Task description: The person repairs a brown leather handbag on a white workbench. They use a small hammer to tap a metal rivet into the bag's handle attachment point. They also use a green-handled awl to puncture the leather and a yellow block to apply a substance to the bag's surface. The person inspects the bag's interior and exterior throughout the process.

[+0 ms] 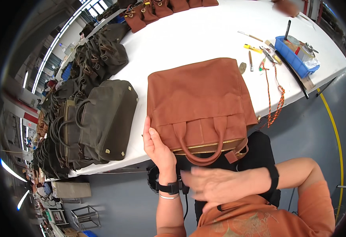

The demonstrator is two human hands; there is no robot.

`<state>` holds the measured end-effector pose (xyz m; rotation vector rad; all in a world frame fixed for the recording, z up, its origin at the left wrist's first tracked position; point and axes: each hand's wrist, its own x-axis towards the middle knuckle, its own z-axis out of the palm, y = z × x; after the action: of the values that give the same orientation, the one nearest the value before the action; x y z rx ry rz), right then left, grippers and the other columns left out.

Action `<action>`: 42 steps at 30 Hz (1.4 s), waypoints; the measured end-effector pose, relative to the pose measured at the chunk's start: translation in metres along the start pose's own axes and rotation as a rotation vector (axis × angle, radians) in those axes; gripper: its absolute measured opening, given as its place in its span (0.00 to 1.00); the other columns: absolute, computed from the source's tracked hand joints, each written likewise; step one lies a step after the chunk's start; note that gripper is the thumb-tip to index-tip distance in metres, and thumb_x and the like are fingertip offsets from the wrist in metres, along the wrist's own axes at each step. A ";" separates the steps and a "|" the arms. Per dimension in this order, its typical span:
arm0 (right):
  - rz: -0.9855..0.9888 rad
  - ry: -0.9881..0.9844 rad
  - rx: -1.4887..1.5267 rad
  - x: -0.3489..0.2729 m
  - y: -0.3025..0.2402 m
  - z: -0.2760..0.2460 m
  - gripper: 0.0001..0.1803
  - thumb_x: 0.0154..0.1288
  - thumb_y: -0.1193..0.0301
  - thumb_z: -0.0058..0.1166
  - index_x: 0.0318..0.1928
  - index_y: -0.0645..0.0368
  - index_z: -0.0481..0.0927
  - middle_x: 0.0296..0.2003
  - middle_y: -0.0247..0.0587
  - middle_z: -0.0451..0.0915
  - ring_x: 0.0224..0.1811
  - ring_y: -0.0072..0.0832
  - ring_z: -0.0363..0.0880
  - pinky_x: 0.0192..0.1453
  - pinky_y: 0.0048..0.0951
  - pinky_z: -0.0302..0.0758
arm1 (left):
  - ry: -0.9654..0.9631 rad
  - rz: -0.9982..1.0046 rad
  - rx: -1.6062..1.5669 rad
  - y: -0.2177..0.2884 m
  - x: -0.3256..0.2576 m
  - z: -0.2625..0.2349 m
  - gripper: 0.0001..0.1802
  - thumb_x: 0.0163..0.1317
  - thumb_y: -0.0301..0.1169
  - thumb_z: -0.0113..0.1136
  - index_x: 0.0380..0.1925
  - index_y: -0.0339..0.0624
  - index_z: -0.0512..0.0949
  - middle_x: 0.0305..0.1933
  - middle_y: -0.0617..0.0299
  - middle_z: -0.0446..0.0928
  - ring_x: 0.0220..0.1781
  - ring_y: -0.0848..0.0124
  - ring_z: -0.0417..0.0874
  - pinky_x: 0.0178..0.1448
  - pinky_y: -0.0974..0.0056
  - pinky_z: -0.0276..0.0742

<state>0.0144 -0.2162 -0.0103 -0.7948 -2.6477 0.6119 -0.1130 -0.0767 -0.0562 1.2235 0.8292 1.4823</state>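
A reddish-brown leather handbag (196, 94) lies on the white table with its zipped opening and handles toward me. Its brass zip (210, 147) seems partly open, and a small leather tag (236, 154) hangs at the right end. My left hand (159, 152) grips the bag's near left edge, thumb on the upper face and fingers along the side. Short of the bag, my right hand (218, 185) is in the air before my body, touching nothing. Motion smears it, but its fingers look stretched out to the left, holding nothing.
Dark green handbags (113, 118) crowd the table's left side, and brown bags (161, 10) line the far edge. At right stand a blue tray (297, 59) of tools, a yellow cutter (252, 48) and an orange braided cord (277, 102). The white table (188, 37) ends near my lap.
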 end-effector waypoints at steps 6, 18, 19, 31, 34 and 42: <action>0.347 0.735 -0.365 0.010 0.047 -0.020 0.29 0.42 0.58 0.66 0.39 0.70 0.75 0.36 0.53 0.68 0.40 0.49 0.66 0.48 0.44 0.68 | 0.016 0.039 0.118 -0.004 -0.003 0.004 0.21 0.76 0.33 0.41 0.63 0.33 0.68 0.62 0.53 0.71 0.62 0.69 0.72 0.67 0.63 0.68; 0.360 0.409 -0.446 -0.038 0.028 0.026 0.23 0.60 0.75 0.52 0.56 0.69 0.74 0.65 0.57 0.66 0.71 0.46 0.62 0.73 0.46 0.60 | -0.036 -0.057 -0.098 -0.002 -0.002 -0.001 0.21 0.76 0.32 0.41 0.63 0.34 0.67 0.64 0.53 0.69 0.64 0.67 0.72 0.67 0.62 0.69; 0.331 0.413 -0.427 -0.039 0.030 0.026 0.22 0.61 0.76 0.50 0.56 0.69 0.74 0.65 0.56 0.66 0.71 0.46 0.62 0.73 0.46 0.60 | -0.039 -0.070 -0.103 -0.001 -0.002 -0.002 0.21 0.76 0.32 0.41 0.65 0.35 0.65 0.65 0.53 0.68 0.64 0.67 0.71 0.68 0.61 0.68; 0.296 0.634 -0.065 -0.041 0.031 0.006 0.13 0.55 0.70 0.65 0.36 0.62 0.76 0.55 0.49 0.73 0.62 0.46 0.69 0.64 0.45 0.65 | -0.005 0.060 0.620 0.038 -0.069 0.001 0.38 0.66 0.27 0.59 0.73 0.41 0.52 0.67 0.50 0.57 0.64 0.65 0.61 0.57 0.62 0.70; 0.245 0.678 -0.050 -0.042 0.028 -0.006 0.12 0.56 0.69 0.65 0.34 0.60 0.75 0.44 0.43 0.74 0.51 0.41 0.72 0.61 0.42 0.66 | -0.040 0.095 0.618 0.047 -0.079 0.002 0.37 0.66 0.26 0.58 0.72 0.41 0.53 0.64 0.51 0.61 0.63 0.68 0.63 0.57 0.64 0.70; 0.168 0.623 -0.179 -0.038 0.030 -0.013 0.11 0.59 0.68 0.62 0.31 0.57 0.73 0.28 0.35 0.70 0.35 0.34 0.71 0.50 0.35 0.68 | -0.334 -0.415 0.003 0.050 -0.020 0.024 0.32 0.68 0.23 0.54 0.69 0.36 0.55 0.49 0.51 0.76 0.49 0.67 0.81 0.54 0.64 0.79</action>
<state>0.0636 -0.2117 -0.0195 -1.0620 -2.0902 0.1234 -0.1036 -0.1108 -0.0092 1.1743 0.7972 0.9149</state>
